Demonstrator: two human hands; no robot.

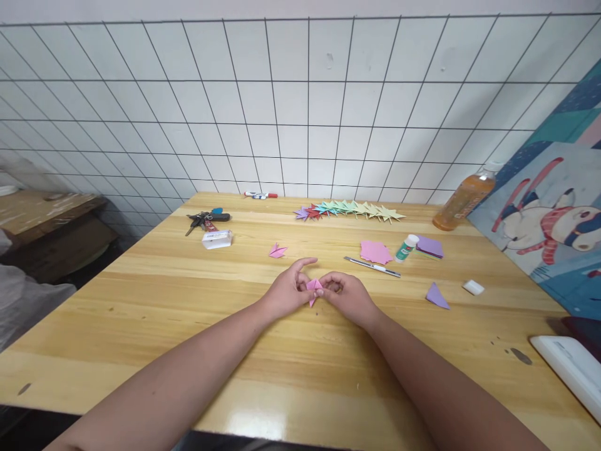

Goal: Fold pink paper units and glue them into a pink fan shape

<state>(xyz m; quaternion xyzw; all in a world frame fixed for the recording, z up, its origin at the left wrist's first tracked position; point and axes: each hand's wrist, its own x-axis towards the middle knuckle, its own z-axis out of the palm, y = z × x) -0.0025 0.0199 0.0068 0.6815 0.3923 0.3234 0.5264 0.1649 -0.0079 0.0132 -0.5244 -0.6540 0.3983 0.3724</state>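
Between my two hands, low over the middle of the table, is a small pink folded paper (313, 285) with a point hanging downward. My left hand (288, 289) pinches its left side, the index finger raised and stretched out. My right hand (350, 295) is closed on its right edge, thumb and fingertips pressed together. The fingers cover part of the folds. Just beyond my left hand lies a finished-looking pink origami piece (277, 251). A stack of pink paper squares (375, 252) and a utility knife (372, 267) lie beyond my right hand.
On the wooden table (211, 376), a row of folded paper pieces (350, 210) runs near the wall. Around are keys (206, 219), a white box (217, 239), markers (261, 195), a glue stick (406, 248), purple sheets (429, 246), a purple triangle (437, 296), an eraser (474, 287) and a bottle (464, 199).
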